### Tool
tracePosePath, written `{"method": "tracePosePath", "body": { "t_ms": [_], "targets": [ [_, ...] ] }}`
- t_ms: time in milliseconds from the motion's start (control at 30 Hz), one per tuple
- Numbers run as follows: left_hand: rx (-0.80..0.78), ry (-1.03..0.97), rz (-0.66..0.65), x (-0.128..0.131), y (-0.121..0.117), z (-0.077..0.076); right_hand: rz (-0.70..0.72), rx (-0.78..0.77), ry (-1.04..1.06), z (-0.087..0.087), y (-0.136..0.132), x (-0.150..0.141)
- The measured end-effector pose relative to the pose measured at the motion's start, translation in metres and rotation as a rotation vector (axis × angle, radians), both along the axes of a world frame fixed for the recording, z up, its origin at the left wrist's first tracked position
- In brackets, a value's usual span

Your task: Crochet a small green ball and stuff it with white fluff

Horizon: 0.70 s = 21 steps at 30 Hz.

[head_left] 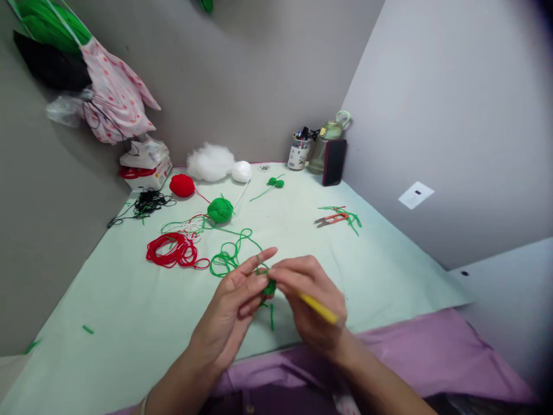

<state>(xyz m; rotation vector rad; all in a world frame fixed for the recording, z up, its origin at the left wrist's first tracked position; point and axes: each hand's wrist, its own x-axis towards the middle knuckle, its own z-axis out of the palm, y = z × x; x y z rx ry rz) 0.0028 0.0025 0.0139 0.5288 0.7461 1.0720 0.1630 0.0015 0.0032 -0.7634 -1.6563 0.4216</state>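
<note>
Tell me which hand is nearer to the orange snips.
Right. The right hand is on the near side of the orange snips, slightly left; the left hand is farther left.

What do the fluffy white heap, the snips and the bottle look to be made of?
Fluffy heap: probably loose fibre stuffing, matte, with wispy edges.
Snips: orange handle, likely plastic or painted metal; grey blades look like metal.
Bottle: translucent greenish body, seemingly smooth plastic, though glass is possible.
</note>
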Motion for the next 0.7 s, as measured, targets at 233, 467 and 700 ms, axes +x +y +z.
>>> {"method": "tracePosePath", "body": {
  "t_ms": [233,467,700],
  "targets": [
    [0.206,0.259,0.142,0.0,0.0,-0.002,0.283,-0.571,0.586,-0.001,0.013,-0.007],
    [0.347,0.349,0.067,-0.002,-0.004,-0.004,0.207,-0.456,0.449,-0.003,0.01,-0.009],
    [0.298,0.369,0.018,-0.011,-0.003,-0.003,0.181,-0.505,0.483,-0.004,0.014,-0.004]
  ]
}}
